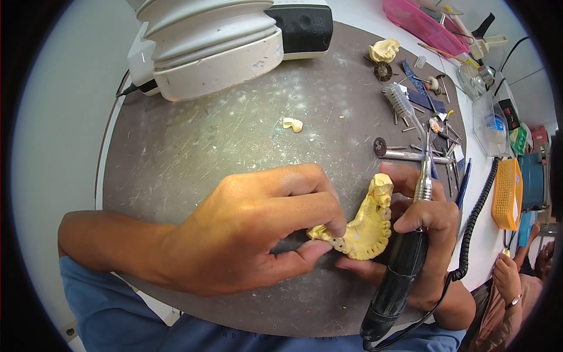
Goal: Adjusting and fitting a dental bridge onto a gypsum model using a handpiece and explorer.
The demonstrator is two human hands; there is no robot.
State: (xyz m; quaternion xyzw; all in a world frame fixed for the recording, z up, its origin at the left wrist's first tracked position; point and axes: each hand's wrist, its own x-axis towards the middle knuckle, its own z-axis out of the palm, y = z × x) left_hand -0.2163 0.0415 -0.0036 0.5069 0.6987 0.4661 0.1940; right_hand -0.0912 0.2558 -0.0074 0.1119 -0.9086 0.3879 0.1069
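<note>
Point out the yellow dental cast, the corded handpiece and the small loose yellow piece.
Yellow dental cast (368,238), head view: middle of the arch.
Corded handpiece (403,265), head view: its black barrel.
Small loose yellow piece (297,125), head view: its upper surface.

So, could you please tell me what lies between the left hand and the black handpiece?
The head view shows the yellow dental cast there, plus some right-hand fingers.

Left hand pinches — right hand curls nearby.
</note>
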